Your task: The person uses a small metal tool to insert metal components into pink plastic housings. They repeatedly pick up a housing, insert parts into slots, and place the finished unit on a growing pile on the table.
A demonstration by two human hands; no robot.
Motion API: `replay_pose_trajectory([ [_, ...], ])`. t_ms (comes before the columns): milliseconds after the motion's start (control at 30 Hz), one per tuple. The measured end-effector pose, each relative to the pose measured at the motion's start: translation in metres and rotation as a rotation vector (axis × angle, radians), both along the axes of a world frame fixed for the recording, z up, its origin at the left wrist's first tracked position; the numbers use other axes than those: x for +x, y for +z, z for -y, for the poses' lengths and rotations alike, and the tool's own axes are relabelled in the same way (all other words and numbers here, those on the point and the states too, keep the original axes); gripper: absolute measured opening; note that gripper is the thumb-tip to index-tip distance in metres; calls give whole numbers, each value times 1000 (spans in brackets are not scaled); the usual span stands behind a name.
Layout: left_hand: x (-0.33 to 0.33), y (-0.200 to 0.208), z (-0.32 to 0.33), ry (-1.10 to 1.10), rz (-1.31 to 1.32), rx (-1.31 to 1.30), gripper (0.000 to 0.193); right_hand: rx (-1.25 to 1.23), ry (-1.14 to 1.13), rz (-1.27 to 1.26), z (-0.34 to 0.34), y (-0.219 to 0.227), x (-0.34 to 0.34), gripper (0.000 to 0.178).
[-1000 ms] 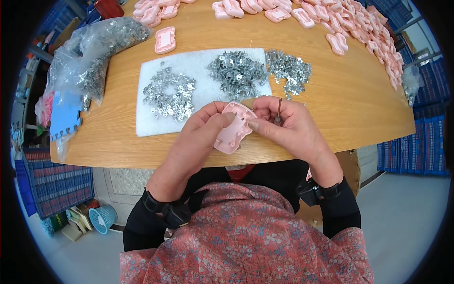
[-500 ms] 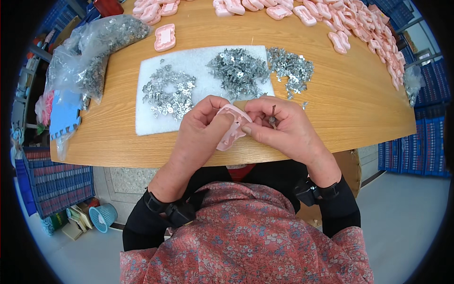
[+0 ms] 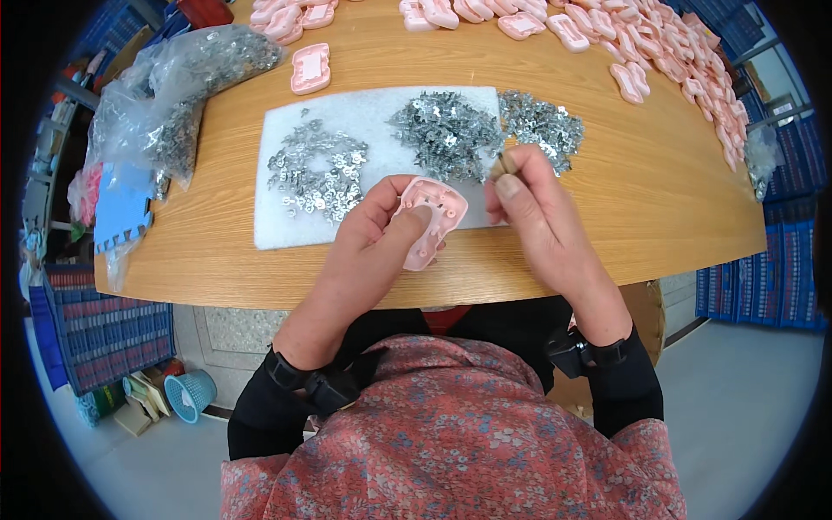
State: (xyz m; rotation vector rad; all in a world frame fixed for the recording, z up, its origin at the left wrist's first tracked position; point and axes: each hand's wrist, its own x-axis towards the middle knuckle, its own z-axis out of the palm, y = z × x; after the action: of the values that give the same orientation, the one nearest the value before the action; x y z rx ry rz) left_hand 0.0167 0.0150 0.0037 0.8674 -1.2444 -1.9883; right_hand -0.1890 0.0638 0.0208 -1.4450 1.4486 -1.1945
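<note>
My left hand [image 3: 374, 236] grips a pink plastic shell [image 3: 446, 208], its hollow side up, with small posts inside; the thumb presses into it. To the right, apart from the shell, is my right hand [image 3: 542, 204], thumb and fingers pinched together over the front of the metal piles. A tan covering [image 3: 504, 165] shows at its fingertips, beside a thin dark object too small to name. Below the fingers lies a heap of small silvery metal pieces [image 3: 446, 130] on a white foam sheet [image 3: 270, 221]. A flatter spread of shiny metal pieces [image 3: 334, 178] lies left of it.
More metal pieces [image 3: 555, 130] lie on the wooden table [image 3: 676, 199] at the foam's right edge. Pink shells [image 3: 607, 35] are piled at the far right, and one shell [image 3: 310, 68] lies alone. A bag of metal parts [image 3: 178, 95] stands left, by a blue mat [image 3: 121, 206].
My right hand has moved away from the pink shell, rightward and up to the metal piles. The left hand keeps the shell, now turned more face up.
</note>
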Motion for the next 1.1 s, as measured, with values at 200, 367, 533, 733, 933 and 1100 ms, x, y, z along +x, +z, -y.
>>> replay_pose_trajectory([
  [200,-4,-7,2,48,49,-135,25,4,12,-362,-11,22,11,17],
  [367,-6,-4,1,45,93,-157,24,-60,-50,-437,-12,21,11,13],
  [533,-8,-6,1,56,79,-162,24,-278,11,-743,-10,20,8,14],
  [733,-9,-9,1,64,89,-154,23,-282,-110,-848,-9,16,16,14],
  [933,-10,-10,0,67,68,-162,24,-376,-100,-919,-6,10,17,14],
  [1100,-10,-7,0,60,82,-164,22,-360,-86,-927,-6,9,18,13],
])
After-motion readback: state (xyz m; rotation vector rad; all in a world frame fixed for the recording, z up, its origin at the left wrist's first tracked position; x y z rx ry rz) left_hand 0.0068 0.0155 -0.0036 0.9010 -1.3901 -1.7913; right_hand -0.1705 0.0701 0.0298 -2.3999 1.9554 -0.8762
